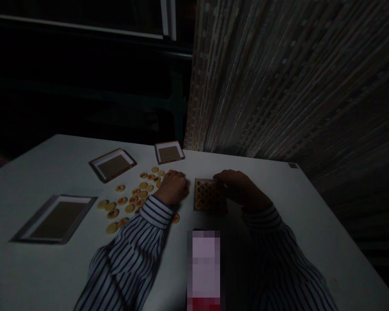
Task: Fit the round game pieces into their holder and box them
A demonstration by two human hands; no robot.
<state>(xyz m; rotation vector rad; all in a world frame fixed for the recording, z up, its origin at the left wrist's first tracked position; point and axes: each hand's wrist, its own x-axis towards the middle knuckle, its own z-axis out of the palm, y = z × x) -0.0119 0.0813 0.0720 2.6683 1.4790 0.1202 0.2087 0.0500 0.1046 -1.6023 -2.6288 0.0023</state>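
- White tabletop [304,216]: far edge runs just beyond the upper box; right edge slants toward the viewer, with white surface between it and the right sleeve [278,250].
- Far boundary: a hanging curtain [246,77], dark and streaked, stands behind the far edge on the right.
- Working gap: a narrow strip of white surface separates the left hand [172,188] from the tray [195,201]; a wider strip lies between the tray and the far edge.
- Tray: located between the hands, nearer the right one; contains rows of round pieces with red or black marks — its right portion is in shadow.
- Open boxes: the left box [56,218], middle box [113,167] and upper box [169,153] form an arc around the loose pieces [143,185]; each shows a flat brown base.
- Loose pieces: spread left of the left hand, some overlapping; one single piece [176,218] lies right of the left cuff.
- Left hand: fingers curled, tips hidden; whether a piece is held cannot be determined.
- Right hand [238,185]: arched, fingertips at the tray's far right corner — finger opening and any hold cannot be determined.
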